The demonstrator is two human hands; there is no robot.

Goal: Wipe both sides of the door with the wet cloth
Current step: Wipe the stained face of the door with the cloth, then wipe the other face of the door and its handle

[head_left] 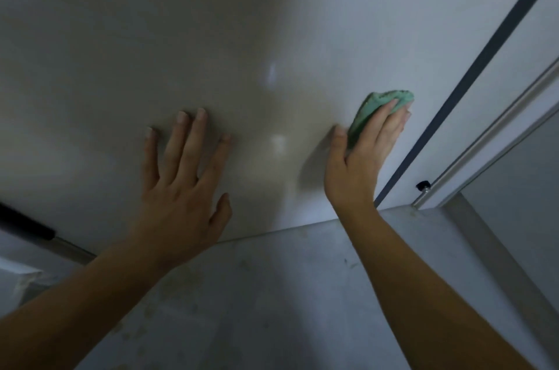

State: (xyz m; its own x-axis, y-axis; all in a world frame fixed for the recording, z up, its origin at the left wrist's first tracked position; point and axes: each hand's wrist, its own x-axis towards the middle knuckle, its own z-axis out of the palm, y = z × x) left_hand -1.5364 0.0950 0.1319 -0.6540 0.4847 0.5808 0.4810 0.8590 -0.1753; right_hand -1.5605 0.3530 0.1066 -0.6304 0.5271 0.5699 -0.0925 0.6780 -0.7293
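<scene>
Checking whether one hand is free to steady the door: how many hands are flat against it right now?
2. The left hand lies bare with fingers spread on the door; the right hand, nearer the door's right edge, presses the green cloth against it.

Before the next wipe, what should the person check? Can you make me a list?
1. Green crumpled cloth pressed flat on the pale smooth door panel under the right hand: ok.
2. Left hand spread flat on the panel to steady it: ok.
3. Cloth wet enough: cannot tell.
4. Room to wipe rightward: not ok, the cloth is already close to the dark strip at the panel's edge.
5. Room to wipe leftward: ok, the panel is bare between the two hands.
6. Other side of the door wiped: cannot tell, it is hidden.
</scene>
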